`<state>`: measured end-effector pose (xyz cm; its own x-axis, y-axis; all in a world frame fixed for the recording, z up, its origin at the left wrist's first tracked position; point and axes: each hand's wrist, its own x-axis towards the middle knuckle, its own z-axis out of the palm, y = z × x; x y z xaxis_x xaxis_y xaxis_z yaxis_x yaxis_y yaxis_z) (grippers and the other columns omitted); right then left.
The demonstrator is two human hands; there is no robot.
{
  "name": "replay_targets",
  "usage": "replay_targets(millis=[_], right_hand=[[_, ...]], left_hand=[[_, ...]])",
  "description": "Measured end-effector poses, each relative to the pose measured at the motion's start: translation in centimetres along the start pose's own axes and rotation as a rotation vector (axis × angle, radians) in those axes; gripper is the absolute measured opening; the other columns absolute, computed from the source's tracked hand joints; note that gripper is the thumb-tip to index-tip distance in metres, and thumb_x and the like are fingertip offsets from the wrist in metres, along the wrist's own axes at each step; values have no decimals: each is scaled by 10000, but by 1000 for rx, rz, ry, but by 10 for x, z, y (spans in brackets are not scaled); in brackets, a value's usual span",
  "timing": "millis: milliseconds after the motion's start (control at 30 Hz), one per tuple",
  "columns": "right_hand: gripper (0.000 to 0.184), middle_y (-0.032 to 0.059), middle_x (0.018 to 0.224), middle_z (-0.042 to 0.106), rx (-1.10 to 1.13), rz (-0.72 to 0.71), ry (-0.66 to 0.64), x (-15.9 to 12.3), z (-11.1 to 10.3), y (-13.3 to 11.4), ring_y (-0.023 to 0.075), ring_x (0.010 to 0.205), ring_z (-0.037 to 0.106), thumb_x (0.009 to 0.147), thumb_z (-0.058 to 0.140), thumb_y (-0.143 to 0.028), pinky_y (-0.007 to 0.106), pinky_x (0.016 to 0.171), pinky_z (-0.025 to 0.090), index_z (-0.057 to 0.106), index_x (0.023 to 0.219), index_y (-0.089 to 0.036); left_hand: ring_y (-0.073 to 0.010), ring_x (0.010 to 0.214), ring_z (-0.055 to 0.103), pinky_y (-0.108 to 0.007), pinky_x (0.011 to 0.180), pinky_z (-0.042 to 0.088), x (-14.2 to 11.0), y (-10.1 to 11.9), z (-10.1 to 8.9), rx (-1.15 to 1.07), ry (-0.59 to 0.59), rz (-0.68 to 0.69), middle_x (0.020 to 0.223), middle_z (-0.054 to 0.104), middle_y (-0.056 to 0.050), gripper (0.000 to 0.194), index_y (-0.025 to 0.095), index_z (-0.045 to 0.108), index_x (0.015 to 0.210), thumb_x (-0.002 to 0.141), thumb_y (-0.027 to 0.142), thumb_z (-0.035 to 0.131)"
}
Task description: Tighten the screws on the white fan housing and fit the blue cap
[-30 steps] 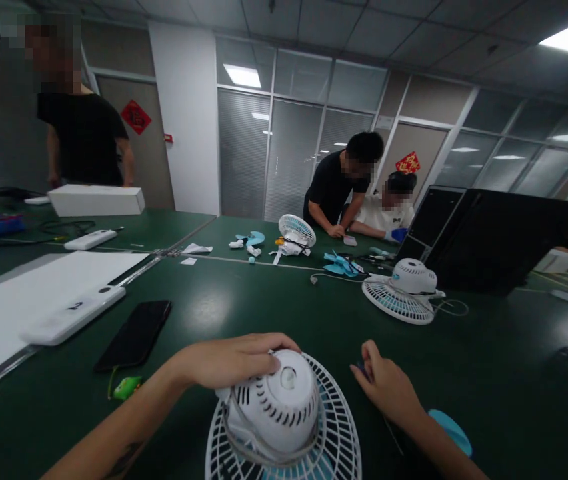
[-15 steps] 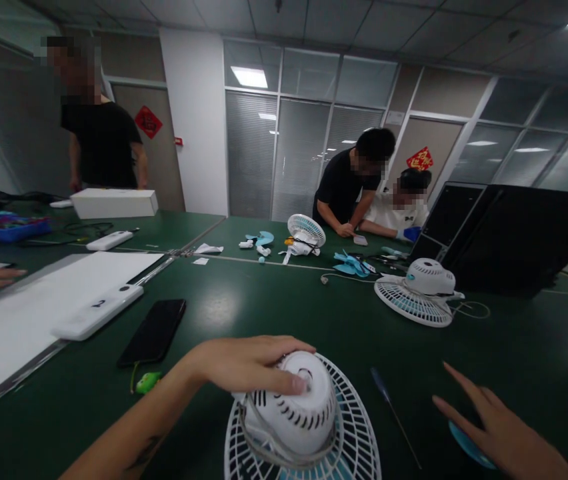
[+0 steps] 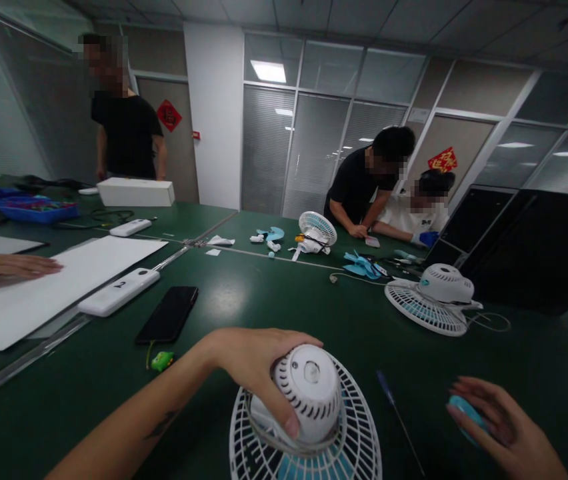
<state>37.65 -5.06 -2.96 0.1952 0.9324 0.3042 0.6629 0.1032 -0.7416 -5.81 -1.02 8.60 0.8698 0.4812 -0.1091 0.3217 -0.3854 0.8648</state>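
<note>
A white fan [image 3: 315, 390] lies face down at the table's near edge, its motor housing upward and its round grille below. My left hand [image 3: 251, 363] grips that housing from the left, thumb along the front and fingers behind. At the right, my right hand [image 3: 514, 427] pinches a light-blue rounded piece [image 3: 468, 412] between thumb and fingers; part of it is hidden. Between the fan and that hand, a screwdriver [image 3: 393, 401] with a dark blue handle rests on the table, its shaft pointing toward me.
A second fan [image 3: 447, 283] lies farther right, before a large black monitor [image 3: 529, 247]. Light-blue blades [image 3: 364, 265] and another fan [image 3: 315, 233] are farther back. At left are a phone [image 3: 168, 315], a white power bank [image 3: 119, 292] and another person's hand [image 3: 19, 267] on a white board [image 3: 79, 287].
My right hand has closed around the light-blue piece and lifted it. My left thumb has slid from the housing's top down its side. The view has turned slightly left.
</note>
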Motion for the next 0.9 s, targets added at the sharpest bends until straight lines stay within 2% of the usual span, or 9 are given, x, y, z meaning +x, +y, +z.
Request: replay_targets(millis=[67, 167, 267, 367, 467, 600, 667, 767, 900], right_hand=[[553, 120, 1075, 687, 229, 18, -117, 11, 12, -46, 326, 1059, 675, 669, 768, -558, 400, 813, 612, 570, 1063, -224], [506, 113, 1207, 592, 466, -103, -243, 18, 37, -118, 282, 1181, 616, 776, 740, -436, 361, 883, 581, 481, 1175, -264], [496, 117, 1255, 565, 491, -335, -515, 15, 62, -179, 257, 1254, 560, 808, 734, -307, 378, 956, 544, 437, 1204, -282], [537, 68, 1222, 566, 458, -517, -665, 8, 80, -216, 214, 1227, 566, 778, 741, -202, 389, 1044, 484, 455, 1225, -290], [614, 36, 1160, 580, 435, -587, -730, 3, 93, -230, 200, 1174, 598, 740, 769, -178, 382, 1026, 499, 457, 1256, -293], [595, -1, 973, 624, 502, -528, -732, -1, 107, -228, 197, 1112, 644, 734, 796, -206, 380, 987, 521, 467, 1225, -268], [583, -7, 937, 637, 564, -520, -695, -3, 112, -225, 198, 1094, 654, 719, 820, -231, 375, 976, 524, 483, 1193, -260], [559, -14, 917, 650, 591, -574, -627, -6, 118, -223, 191, 1020, 676, 696, 849, -264, 344, 900, 550, 508, 1138, -261], [534, -21, 880, 618, 506, -708, -390, -11, 123, -223, 158, 803, 653, 662, 874, -394, 275, 688, 538, 502, 1019, -255]], left_hand=[[-330, 1263, 530, -472, 1106, 389, -1, 1, -1, 41, 15, -29, 1398, 558, -112, 1056, 182, 454, 1406, 508, 506, 903], [-361, 1344, 442, -508, 1147, 315, -4, 4, -1, 133, 58, -83, 1479, 468, -154, 1132, 160, 393, 1457, 517, 557, 881], [-339, 1334, 452, -489, 1135, 333, -9, 8, -1, 140, 119, -40, 1458, 482, -162, 1052, 152, 414, 1435, 578, 592, 838], [-300, 1272, 506, -459, 1103, 376, -16, 13, -3, 123, 192, 51, 1380, 542, -140, 885, 162, 476, 1354, 647, 580, 805], [-275, 1246, 514, -455, 1083, 389, -24, 16, -8, 119, 268, 110, 1338, 550, -110, 753, 186, 494, 1299, 698, 527, 795], [-265, 1289, 465, -453, 1084, 374, -31, 18, -11, 138, 426, 137, 1334, 508, -91, 720, 212, 458, 1299, 715, 430, 818], [-260, 1272, 467, -439, 1059, 392, -31, 21, -10, 167, 504, 151, 1303, 511, -80, 693, 221, 457, 1275, 714, 387, 829], [-222, 1135, 525, -369, 971, 438, -27, 27, -2, 262, 598, 200, 1174, 535, -43, 490, 211, 530, 1095, 730, 353, 825], [-150, 875, 553, -264, 768, 438, -17, 37, 12, 460, 580, 160, 952, 529, 8, 301, 175, 574, 767, 783, 394, 780]])
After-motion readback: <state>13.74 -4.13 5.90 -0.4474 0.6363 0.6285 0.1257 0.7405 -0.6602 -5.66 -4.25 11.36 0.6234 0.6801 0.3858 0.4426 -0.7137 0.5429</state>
